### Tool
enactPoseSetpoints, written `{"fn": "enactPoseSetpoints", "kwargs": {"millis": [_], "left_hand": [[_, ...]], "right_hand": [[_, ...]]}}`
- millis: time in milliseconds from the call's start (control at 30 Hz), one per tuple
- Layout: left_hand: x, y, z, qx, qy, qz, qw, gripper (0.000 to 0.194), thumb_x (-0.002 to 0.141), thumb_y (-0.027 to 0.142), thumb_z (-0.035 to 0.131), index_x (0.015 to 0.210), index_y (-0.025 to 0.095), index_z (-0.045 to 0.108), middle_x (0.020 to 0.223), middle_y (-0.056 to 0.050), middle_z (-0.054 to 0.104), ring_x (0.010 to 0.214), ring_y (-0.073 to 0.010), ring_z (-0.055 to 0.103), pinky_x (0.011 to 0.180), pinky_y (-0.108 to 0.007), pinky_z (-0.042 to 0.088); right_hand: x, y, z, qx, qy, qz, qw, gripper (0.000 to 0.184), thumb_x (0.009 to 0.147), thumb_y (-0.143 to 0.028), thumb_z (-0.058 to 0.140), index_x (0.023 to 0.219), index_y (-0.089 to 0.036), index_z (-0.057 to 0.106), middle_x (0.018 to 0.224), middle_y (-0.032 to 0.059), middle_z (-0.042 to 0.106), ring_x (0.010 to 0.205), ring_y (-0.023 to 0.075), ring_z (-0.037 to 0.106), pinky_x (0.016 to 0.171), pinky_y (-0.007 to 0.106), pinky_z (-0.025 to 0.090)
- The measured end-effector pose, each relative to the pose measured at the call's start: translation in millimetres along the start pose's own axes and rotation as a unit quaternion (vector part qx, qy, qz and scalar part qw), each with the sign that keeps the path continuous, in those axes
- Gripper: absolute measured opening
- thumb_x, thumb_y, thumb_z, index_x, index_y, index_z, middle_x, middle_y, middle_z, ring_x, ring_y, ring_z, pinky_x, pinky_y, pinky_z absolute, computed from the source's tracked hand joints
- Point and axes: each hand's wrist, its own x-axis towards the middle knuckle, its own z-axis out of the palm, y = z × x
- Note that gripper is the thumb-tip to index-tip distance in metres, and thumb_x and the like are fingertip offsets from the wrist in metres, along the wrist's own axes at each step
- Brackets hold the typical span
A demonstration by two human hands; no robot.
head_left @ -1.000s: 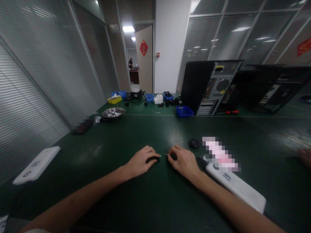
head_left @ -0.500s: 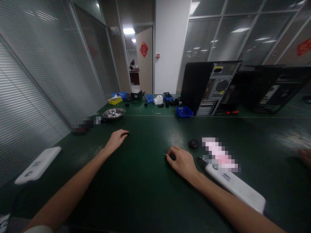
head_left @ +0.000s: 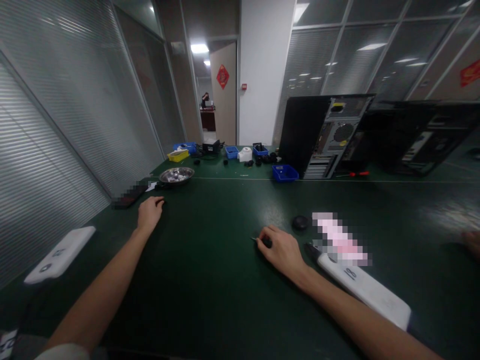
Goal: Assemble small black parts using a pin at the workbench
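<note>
My left hand [head_left: 150, 212] is over the left part of the green table, just in front of the steel bowl [head_left: 176, 175] that has small pale pieces in it. Its fingers are pinched on a small black piece [head_left: 160, 202], mostly hidden by them. My right hand [head_left: 280, 250] rests near the middle of the table, closed around a dark-handled tool [head_left: 267, 242] whose thin tip points left. What kind of tool it is, I cannot tell. Just beyond this hand lies a round black piece [head_left: 300, 222].
White power banks marked with numbers lie at right [head_left: 365, 287] and left [head_left: 60, 255]. A blue bin [head_left: 285, 173] stands before a computer case [head_left: 326, 135]. Small bins and black parts line the far side. Another person's hand [head_left: 470, 242] shows at the right edge.
My left hand has moved from beside my right hand, left and away from me toward the bowl, with the small black piece. My right hand has stayed nearly still.
</note>
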Motion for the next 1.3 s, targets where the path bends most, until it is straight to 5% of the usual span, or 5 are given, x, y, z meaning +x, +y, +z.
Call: {"fn": "enactPoseSetpoints", "kwargs": {"millis": [767, 1300], "left_hand": [[-4.9, 26.5, -6.8, 0.14, -0.033, 0.057, 0.988, 0.04, 0.092, 0.015, 0.038, 0.115, 0.01, 0.071, 0.118, -0.021, 0.063, 0.111, -0.0352, 0.057, 0.093, -0.045, 0.051], [-2.4, 19.6, -4.6, 0.138, -0.031, 0.056, 0.988, 0.038, 0.096, 0.019, 0.038, 0.114, 0.007, 0.07, 0.118, -0.021, 0.064, 0.11, -0.0342, 0.059, 0.094, -0.044, 0.051]], "right_hand": [[-0.1, -0.4, -1.7, 0.006, 0.001, -0.003, 1.0, 0.014, 0.096, -0.035, 0.058, 0.091, -0.024, 0.066, 0.097, 0.0012, 0.068, 0.082, 0.0168, 0.065, 0.066, 0.027, 0.037], [-0.6, 0.0, -0.5, 0.011, 0.003, -0.008, 1.0, 0.013, 0.096, -0.034, 0.058, 0.09, -0.025, 0.066, 0.097, 0.0001, 0.068, 0.082, 0.0165, 0.064, 0.066, 0.028, 0.037]]}}
